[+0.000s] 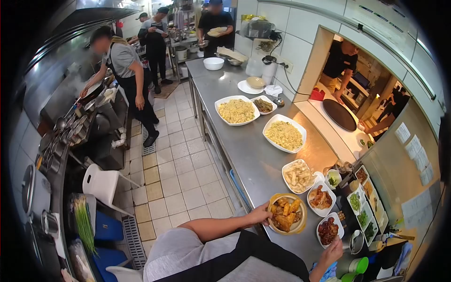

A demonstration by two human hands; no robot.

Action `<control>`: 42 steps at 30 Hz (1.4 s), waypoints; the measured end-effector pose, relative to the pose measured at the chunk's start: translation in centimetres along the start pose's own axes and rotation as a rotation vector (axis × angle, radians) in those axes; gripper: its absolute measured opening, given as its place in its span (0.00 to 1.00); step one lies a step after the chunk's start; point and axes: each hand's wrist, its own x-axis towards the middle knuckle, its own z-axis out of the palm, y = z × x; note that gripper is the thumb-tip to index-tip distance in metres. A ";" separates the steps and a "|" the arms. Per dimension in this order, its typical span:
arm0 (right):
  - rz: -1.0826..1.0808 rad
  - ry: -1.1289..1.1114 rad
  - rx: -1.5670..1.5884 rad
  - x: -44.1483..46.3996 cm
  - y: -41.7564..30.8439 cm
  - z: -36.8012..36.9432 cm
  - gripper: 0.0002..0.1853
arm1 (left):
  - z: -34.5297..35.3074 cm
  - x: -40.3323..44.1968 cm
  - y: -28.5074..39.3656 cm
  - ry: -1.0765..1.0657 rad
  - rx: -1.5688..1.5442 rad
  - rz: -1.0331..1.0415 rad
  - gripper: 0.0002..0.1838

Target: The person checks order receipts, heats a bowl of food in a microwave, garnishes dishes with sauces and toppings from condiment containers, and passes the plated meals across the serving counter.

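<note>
Two bare hands work at the near end of the steel table (244,157), 12 o'clock being the top of the view. The left hand (258,215) is closed narrowly on the rim of a yellow bowl (304,220), which lies at its 3 o'clock and holds glossy brown and orange pieces; whether the bowl rests on the steel or is slightly raised, I cannot tell. The right hand (332,252) has thumb and fingers drawn close together on the near edge of a small white dish (341,228) of dark red glazed food, at its 12 o'clock. That dish sits near the yellow bowl, at the bowl's 4 o'clock.

At the bowl's 2 o'clock, just beside it, is a dish of browned meat (320,199); between its 12 and 1, a dish of pale fried strips (299,176). Further off toward 12 stands a large dish of fried rice (284,134). A green-lidded tub (362,265) is at the right hand's 4 o'clock.

Paper slips (414,147) hang on the wall at the right hand's 1 o'clock, and a printed notice (385,16) higher up, near 12; the writing on both is too small to read.
</note>
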 end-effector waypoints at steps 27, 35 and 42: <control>0.055 -0.065 0.313 4.7 -11.5 10.6 0.22 | -32.3 9.1 42.6 0.573 0.132 0.413 0.45; -0.004 -0.040 0.243 5.2 -13.6 12.4 0.21 | -35.8 10.2 43.9 0.567 0.034 0.528 0.43; 0.140 -0.413 0.538 4.8 -15.9 13.2 0.17 | -26.2 9.0 31.5 0.443 0.121 0.987 0.22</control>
